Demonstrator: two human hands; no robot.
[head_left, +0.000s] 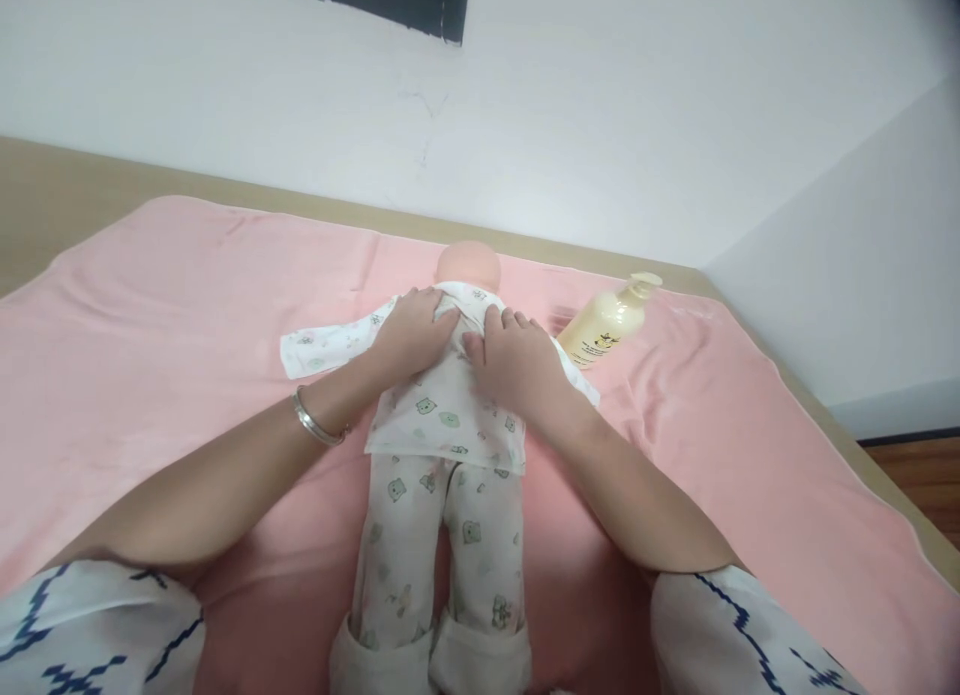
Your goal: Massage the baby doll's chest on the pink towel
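Note:
A baby doll lies stretched out on a pink blanket, its smooth bald head (469,263) at the far end. It wears a white printed shirt (450,420) and matching trousers (480,535) with cuffed ends. My left hand (416,327) rests on the doll's upper body at its left side, fingers laid over the shirt and thumb pointing inward. Opposite it, my right hand (517,360) lies on the right shoulder area, thumb apart from the slightly bent fingers. Both palms are hidden. One shirt sleeve (319,350) extends to the left; the other is partly behind my right hand.
A pale yellow pump bottle (604,325) leans on its side beside the doll's right shoulder. The pink blanket (225,305) covers most of the wooden surface (67,175). A white wall (225,95) stands behind it, with a dark panel (405,0) at the top.

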